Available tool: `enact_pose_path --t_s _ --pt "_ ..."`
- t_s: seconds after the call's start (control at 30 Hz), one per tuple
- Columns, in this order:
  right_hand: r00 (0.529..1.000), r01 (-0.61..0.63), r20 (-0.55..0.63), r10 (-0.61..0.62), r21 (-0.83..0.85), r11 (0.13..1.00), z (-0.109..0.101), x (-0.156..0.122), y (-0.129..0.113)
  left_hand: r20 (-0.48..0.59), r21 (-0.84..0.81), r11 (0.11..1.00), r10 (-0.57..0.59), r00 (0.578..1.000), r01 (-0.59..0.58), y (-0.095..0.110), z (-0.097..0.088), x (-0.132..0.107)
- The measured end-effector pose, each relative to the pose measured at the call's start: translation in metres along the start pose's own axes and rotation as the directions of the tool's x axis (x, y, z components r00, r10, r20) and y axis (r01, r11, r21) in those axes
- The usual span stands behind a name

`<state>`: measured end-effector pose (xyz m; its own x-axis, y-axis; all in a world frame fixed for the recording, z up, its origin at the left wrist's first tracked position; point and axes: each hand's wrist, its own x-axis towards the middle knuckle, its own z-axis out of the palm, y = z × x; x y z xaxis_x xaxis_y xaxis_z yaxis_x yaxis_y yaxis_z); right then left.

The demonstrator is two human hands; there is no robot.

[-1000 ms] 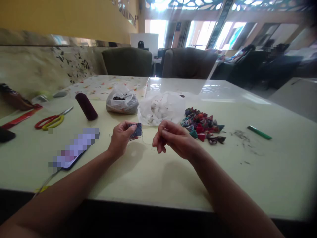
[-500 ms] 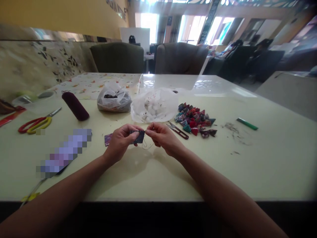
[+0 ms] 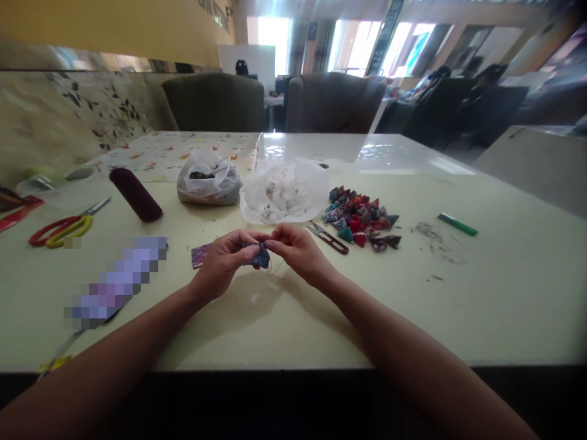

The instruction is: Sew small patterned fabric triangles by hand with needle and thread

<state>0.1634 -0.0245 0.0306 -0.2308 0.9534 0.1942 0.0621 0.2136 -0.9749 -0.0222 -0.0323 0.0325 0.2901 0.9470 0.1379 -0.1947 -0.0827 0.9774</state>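
Note:
My left hand [image 3: 224, 260] pinches a small dark blue fabric piece [image 3: 260, 256] just above the pale yellow table [image 3: 293, 318]. My right hand [image 3: 296, 249] meets it from the right, fingers pinched at the fabric's edge, with a thin thread looping below. Both hands are closed around the piece, which is partly hidden by my fingers. A small purple fabric scrap [image 3: 200, 255] lies just left of my left hand. Thread snips [image 3: 328, 238] lie just right of my right hand.
A pile of colourful fabric triangles [image 3: 358, 219], a white bag of stuffing [image 3: 284, 194], a second plastic bag [image 3: 208, 183], a dark maroon spool [image 3: 135, 194], red-and-yellow scissors [image 3: 64, 225], a phone [image 3: 114, 284] and a green stick [image 3: 457, 224] lie on the table. Two armchairs stand behind.
My right hand moved left from open air to meet the left hand at the fabric piece. The view shifted, uncovering the thread snips and the purple scrap.

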Motion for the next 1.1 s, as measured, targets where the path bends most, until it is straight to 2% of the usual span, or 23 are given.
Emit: enact_pose_path --t_s 0.13,0.23,0.37,0.47,0.57,0.63,0.7,0.8,0.87,1.1 --pt "0.998 0.051 -0.025 -0.055 -0.121 0.991 0.001 -0.001 -0.001 -0.010 -0.014 1.000 0.012 1.000 -0.012 -0.001 -0.001 0.001" --pt "1.000 0.024 0.011 -0.024 -0.006 1.000 0.002 -0.003 -0.003 -0.041 -0.021 0.999 0.029 0.999 -0.030 0.000 -0.001 0.002" --pt "0.992 -0.113 0.074 0.102 0.166 0.980 0.001 -0.003 -0.006 -0.055 0.001 0.998 0.060 0.997 -0.060 0.000 -0.001 0.003" --pt "0.958 -0.249 0.187 0.217 0.172 0.953 0.001 -0.004 -0.009 -0.089 0.052 0.993 0.113 0.990 -0.108 0.000 -0.002 0.003" --pt "0.945 -0.286 0.210 0.252 0.149 0.947 0.001 -0.005 -0.012 -0.160 0.151 0.975 0.185 0.970 -0.161 0.003 -0.003 0.004" --pt "0.955 -0.268 0.177 0.237 0.182 0.946 -0.001 -0.005 -0.012 -0.220 0.233 0.958 0.218 0.951 -0.165 0.005 -0.003 0.005" --pt "0.970 -0.224 0.155 0.186 0.289 0.931 -0.006 -0.004 -0.012 -0.281 0.283 0.948 0.229 0.932 -0.148 0.008 -0.005 0.007" --pt "0.985 -0.145 0.152 0.083 0.464 0.874 -0.018 0.000 -0.016 -0.338 0.292 0.946 0.238 0.911 -0.139 0.008 -0.009 0.011" --pt "0.991 -0.090 0.133 0.025 0.511 0.855 -0.029 0.002 -0.022 -0.360 0.292 0.946 0.245 0.900 -0.140 0.007 -0.013 0.014" --pt "0.986 0.163 -0.101 -0.135 0.384 0.909 -0.057 0.003 -0.043 -0.422 0.317 0.941 0.250 0.872 -0.116 -0.004 -0.032 0.027"
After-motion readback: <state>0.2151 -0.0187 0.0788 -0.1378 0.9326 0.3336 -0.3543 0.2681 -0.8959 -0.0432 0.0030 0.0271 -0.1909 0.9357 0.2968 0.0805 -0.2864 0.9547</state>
